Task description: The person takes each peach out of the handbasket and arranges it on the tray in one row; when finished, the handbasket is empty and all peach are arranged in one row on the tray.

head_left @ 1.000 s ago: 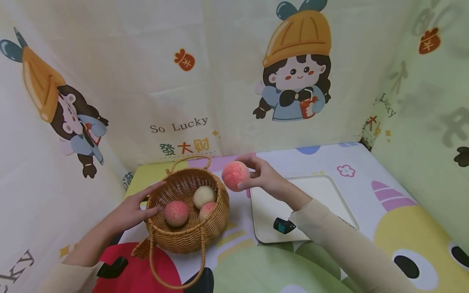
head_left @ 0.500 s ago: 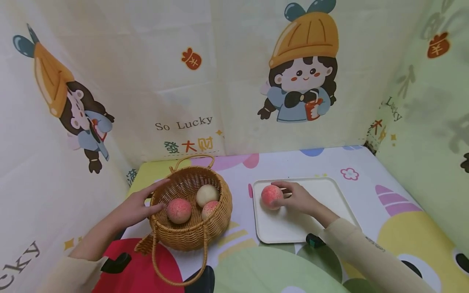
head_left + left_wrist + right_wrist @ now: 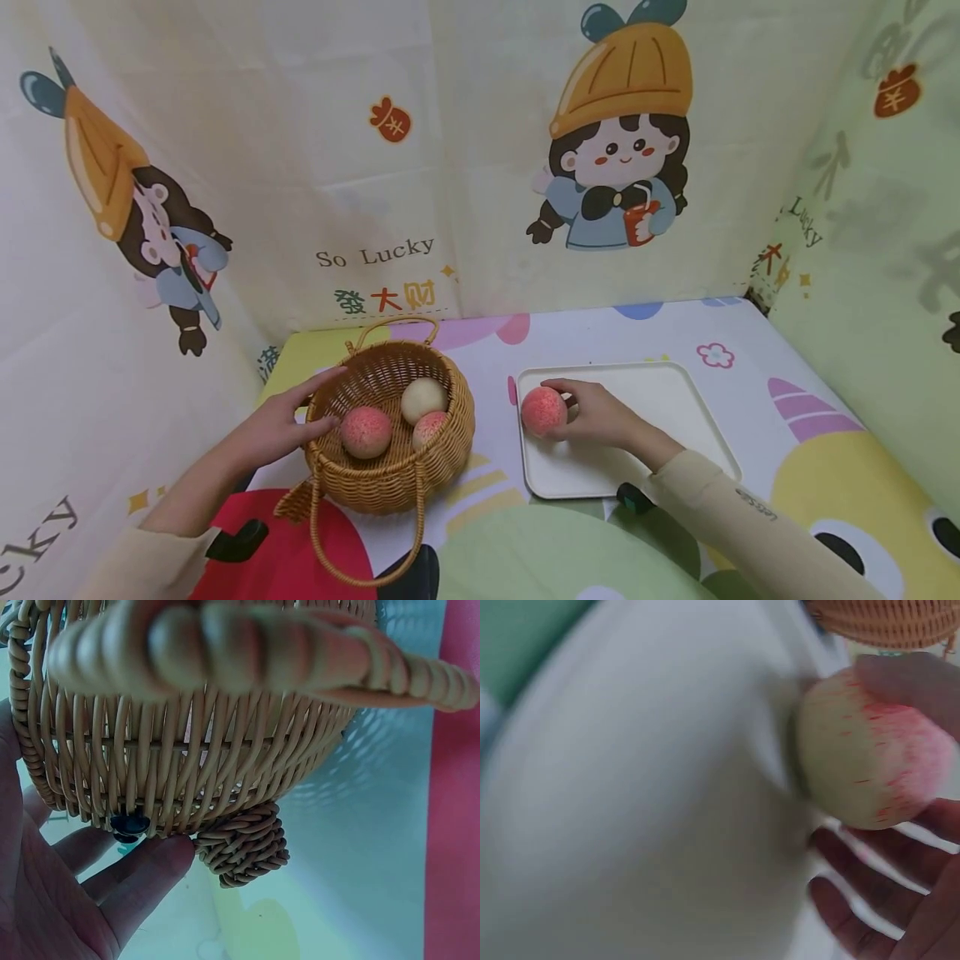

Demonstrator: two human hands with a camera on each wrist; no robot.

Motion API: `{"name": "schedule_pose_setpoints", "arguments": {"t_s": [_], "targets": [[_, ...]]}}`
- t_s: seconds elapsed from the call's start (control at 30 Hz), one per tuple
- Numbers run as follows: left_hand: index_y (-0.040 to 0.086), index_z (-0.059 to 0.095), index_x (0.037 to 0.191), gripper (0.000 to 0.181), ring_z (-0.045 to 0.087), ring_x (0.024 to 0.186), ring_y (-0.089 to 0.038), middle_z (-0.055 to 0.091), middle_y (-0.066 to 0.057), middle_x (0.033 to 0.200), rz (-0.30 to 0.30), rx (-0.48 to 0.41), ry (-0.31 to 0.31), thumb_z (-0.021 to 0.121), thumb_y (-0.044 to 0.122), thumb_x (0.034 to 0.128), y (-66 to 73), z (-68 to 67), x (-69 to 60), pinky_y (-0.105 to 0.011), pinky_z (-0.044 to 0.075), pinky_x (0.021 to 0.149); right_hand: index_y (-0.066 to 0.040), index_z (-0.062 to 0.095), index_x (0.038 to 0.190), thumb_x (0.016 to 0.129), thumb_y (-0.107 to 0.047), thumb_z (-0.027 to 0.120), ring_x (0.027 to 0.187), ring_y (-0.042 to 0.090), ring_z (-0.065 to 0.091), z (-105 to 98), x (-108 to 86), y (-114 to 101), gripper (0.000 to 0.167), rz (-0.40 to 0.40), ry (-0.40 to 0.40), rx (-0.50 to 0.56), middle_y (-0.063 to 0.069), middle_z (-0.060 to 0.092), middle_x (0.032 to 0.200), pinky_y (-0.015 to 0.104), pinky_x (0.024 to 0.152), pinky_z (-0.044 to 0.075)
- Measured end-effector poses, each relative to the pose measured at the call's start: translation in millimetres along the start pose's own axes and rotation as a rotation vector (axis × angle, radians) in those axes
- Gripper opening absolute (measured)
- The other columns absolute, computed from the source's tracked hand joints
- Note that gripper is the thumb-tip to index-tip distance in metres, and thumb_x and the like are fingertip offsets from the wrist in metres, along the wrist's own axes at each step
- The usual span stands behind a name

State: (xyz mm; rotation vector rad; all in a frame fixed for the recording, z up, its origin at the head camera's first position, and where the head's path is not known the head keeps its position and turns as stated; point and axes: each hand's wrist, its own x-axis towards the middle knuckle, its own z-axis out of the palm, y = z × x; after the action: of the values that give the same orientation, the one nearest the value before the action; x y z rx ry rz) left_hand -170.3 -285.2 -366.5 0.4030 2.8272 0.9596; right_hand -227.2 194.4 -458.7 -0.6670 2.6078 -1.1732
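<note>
Right hand (image 3: 600, 414) pinches a peach (image 3: 543, 411) by the left edge of a tray (image 3: 667, 396); left hand (image 3: 279, 427), fingers spread, touches a basket (image 3: 386, 493) toward the worktop (image 3: 498, 354)'s left edge.

Gap between basket (image 3: 367, 492) and tray (image 3: 652, 396), handle (image 3: 372, 584) nearside

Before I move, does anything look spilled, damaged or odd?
Nothing stands out: three balls sit inside the basket, the right hand grips a pink ball at the white tray, and no spill or damage shows.
</note>
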Motion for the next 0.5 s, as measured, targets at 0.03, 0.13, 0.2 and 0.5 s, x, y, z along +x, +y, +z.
{"name": "schedule_pose_setpoints", "arguments": {"t_s": [0.03, 0.13, 0.2, 0.5], "targets": [[0.02, 0.038, 0.157, 0.07, 0.038, 0.134, -0.055, 0.041, -0.024, 0.153, 0.002, 0.003, 0.0, 0.069, 0.029, 0.0952, 0.1, 0.0, 0.0, -0.062, 0.053, 0.082, -0.012, 0.057, 0.141, 0.073, -0.033, 0.089, 0.1, 0.017, 0.065, -1, 0.3, -3, 0.078, 0.0, -0.002, -0.028, -0.002, 0.067, 0.119, 0.037, 0.082, 0.053], [0.02, 0.037, 0.157, 0.071, 0.038, 0.134, -0.055, 0.041, -0.024, 0.153, 0.001, 0.008, -0.001, 0.069, 0.03, 0.0951, 0.0, -0.1, 0.3, -0.061, 0.053, 0.081, -0.011, 0.053, 0.146, 0.075, -0.041, 0.087, 0.112, 0.022, 0.062, -7, 2.3, -21, 0.084, -0.024, 0.033, -0.1, 0.001, 0.063, 0.131, 0.043, 0.089, 0.052], [0.02, 0.038, 0.157, 0.071, 0.038, 0.134, -0.056, 0.042, -0.025, 0.152, -0.001, 0.008, 0.0, 0.07, 0.03, 0.0947, -0.2, -0.7, 0.7, -0.059, 0.055, 0.079, -0.013, 0.051, 0.148, 0.077, -0.047, 0.084, 0.123, 0.024, 0.057, -10, 7.6, -43, 0.085, -0.07, 0.071, -0.097, 0.001, 0.058, 0.141, 0.046, 0.096, 0.049], [0.021, 0.037, 0.157, 0.072, 0.036, 0.134, -0.058, 0.04, -0.026, 0.152, -0.01, -0.017, -0.005, 0.071, 0.028, 0.0933, -3.3, 0.9, 1.5, -0.053, 0.058, 0.073, -0.02, 0.041, 0.154, 0.086, -0.041, 0.08, 0.137, 0.016, 0.044, 14, 49.3, -160, 0.081, -0.337, 0.019, 0.193, -0.006, 0.043, 0.153, 0.038, 0.108, 0.04]]}}
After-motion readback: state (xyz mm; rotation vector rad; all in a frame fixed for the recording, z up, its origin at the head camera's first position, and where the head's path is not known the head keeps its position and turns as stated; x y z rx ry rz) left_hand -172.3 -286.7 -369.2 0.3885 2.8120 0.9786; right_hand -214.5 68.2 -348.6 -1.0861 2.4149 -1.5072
